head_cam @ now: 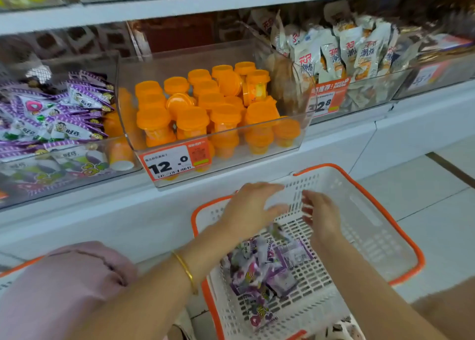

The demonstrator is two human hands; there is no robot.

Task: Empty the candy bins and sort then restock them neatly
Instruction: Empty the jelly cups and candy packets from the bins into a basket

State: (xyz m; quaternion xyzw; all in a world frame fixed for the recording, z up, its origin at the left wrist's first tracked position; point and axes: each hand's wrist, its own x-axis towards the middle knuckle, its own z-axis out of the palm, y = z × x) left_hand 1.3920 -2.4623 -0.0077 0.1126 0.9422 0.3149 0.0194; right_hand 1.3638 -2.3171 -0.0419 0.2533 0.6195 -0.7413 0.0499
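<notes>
Holds left hand point(253, 208) and right hand point(322, 213) open, empty, over basket point(408, 239), with candies point(267, 270) heaped just below, nearer left.

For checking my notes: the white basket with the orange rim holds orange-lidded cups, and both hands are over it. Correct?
Not quite: in the head view the basket holds purple candy packets. The orange-lidded cups are in the clear bin. The left hand and right hand are over the basket.
</notes>
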